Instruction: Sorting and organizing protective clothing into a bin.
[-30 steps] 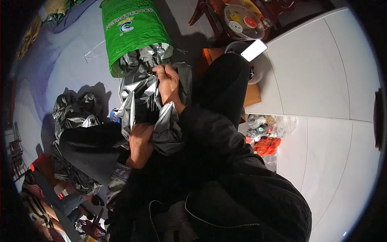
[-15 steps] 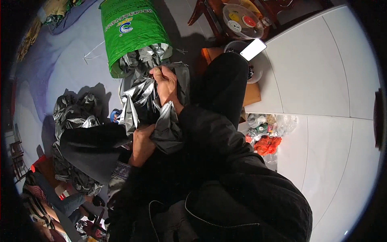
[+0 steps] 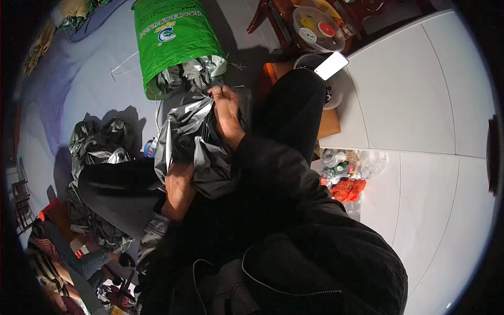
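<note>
Silver-black plastic bag (image 3: 211, 167) bunched just left of centre. Right hand (image 3: 227, 115): fingers pinching its top. Left hand (image 3: 179, 190): fingers buried in folds, can't tell grip. Hard tug might split thin film; green woven sack (image 3: 176, 52) above might snag it.

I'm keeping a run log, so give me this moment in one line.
Left hand: at crumpled plastic, grip unclear; right hand: gripping plastic; ahead: green sack, open end toward person; right: white phone
</note>
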A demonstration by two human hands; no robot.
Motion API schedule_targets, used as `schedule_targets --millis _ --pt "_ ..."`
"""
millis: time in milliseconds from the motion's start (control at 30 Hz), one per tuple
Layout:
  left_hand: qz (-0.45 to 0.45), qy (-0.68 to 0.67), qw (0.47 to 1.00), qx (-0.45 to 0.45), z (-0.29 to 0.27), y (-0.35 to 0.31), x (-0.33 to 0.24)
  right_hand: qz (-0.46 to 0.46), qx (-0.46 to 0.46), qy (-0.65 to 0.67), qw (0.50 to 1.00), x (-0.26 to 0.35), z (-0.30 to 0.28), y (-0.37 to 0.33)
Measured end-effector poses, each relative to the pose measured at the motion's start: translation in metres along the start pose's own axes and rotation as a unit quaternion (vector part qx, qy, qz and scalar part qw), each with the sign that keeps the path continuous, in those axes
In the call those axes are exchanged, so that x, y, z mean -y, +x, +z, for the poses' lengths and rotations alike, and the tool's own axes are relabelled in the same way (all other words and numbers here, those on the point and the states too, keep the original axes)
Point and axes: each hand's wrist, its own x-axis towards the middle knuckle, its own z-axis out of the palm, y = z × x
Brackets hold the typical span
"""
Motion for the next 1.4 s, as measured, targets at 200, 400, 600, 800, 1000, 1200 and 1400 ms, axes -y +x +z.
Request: schedule_targets --millis 200,400,600,800,1000,1200,1400 --pt "0.057 -0.021 0.996 -0.059 -0.004 0.004 0.001 -0.003 0.001 0.075 0.997 0.002 -0.002 -0.003" --pt "0.102 0.017 0.993 -0.054 0.007 0.016 -0.010 -0.032 0.014 -0.348 0.937 -0.079 -0.070 0.067" --pt "0.092 0.045 0.990 -0.094 0.000 -0.006 -0.001 0.023 0.109 0.050 0.992 0.001 -0.049 0.022" --pt "0.121 0.003 0.984 -0.127 -0.006 -0.016 -0.011 0.147 0.207 0.308 0.917 0.013 -0.056 0.022" --pt "0.112 -0.021 0.984 -0.139 -0.002 -0.015 -0.008 0.178 0.166 0.267 0.932 0.006 -0.059 0.036" --pt "0.162 -0.036 0.971 -0.175 0.001 -0.015 -0.002 0.143 0.072 0.179 0.971 0.016 -0.045 0.031" --pt "0.159 -0.011 0.975 -0.155 0.000 -0.016 0.004 0.213 0.281 0.352 0.867 -0.021 -0.073 0.068"
